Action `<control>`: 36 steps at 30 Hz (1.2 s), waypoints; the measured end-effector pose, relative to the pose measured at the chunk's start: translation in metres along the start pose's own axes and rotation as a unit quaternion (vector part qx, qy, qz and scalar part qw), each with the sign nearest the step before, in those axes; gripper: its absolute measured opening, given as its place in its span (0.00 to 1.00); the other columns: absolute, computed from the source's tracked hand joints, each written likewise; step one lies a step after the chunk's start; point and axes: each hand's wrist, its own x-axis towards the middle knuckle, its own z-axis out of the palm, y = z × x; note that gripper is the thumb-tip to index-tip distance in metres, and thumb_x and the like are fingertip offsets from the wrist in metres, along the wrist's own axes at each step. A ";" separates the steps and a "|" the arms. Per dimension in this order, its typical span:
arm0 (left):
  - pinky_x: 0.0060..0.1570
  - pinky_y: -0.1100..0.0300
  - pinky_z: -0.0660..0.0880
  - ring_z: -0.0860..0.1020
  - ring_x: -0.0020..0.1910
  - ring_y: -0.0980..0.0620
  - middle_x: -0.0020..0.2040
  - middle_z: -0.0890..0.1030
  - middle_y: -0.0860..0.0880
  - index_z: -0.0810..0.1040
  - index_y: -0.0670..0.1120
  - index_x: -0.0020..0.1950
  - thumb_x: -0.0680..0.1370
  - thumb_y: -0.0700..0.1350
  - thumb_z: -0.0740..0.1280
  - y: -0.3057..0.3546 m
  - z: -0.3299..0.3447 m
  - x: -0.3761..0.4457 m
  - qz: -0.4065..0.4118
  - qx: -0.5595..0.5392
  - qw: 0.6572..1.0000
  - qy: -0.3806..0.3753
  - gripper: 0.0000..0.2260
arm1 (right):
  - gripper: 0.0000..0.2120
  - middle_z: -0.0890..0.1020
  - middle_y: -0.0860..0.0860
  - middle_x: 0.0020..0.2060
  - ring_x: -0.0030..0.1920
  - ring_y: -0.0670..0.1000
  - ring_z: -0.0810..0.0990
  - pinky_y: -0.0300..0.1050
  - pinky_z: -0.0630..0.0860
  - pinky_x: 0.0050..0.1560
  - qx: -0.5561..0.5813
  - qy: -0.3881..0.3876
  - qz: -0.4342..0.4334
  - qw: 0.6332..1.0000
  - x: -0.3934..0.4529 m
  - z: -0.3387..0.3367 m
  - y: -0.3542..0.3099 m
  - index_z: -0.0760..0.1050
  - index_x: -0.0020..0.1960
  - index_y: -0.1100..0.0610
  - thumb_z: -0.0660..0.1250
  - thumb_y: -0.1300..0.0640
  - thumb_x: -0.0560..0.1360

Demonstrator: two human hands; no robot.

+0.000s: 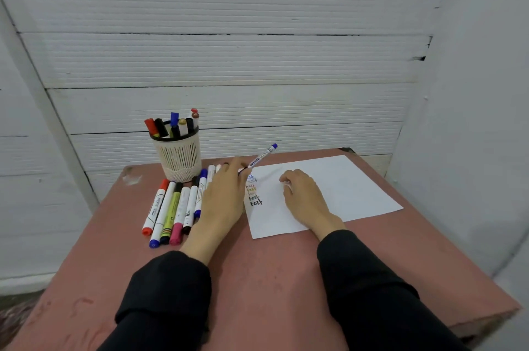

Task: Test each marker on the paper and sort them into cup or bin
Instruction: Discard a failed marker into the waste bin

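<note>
White ribbed panels are backing a reddish tabletop (269,273). My left hand (221,199) is pinching a blue whiteboard marker (262,158), its tip meeting the paper (337,187) near the sheet's far left corner, above a column of "test" words (254,193). My right hand (303,193) is resting on the paper, fingers curled; whether it is holding a cap I cannot tell. Several markers are standing in the cup (179,157) toward the far left edge; a row of untested markers (174,207) is lying before it, so roughly half seems left. No bin is showing.
</note>
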 end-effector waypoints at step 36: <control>0.35 0.54 0.61 0.66 0.39 0.46 0.39 0.71 0.42 0.75 0.41 0.55 0.84 0.45 0.52 -0.011 -0.018 0.000 0.091 0.149 0.985 -0.018 0.14 | 0.22 0.79 0.51 0.35 0.34 0.53 0.74 0.44 0.65 0.34 -0.030 -0.050 -0.178 0.982 -0.006 -0.006 -0.033 0.74 0.48 0.52 0.51 0.37 0.80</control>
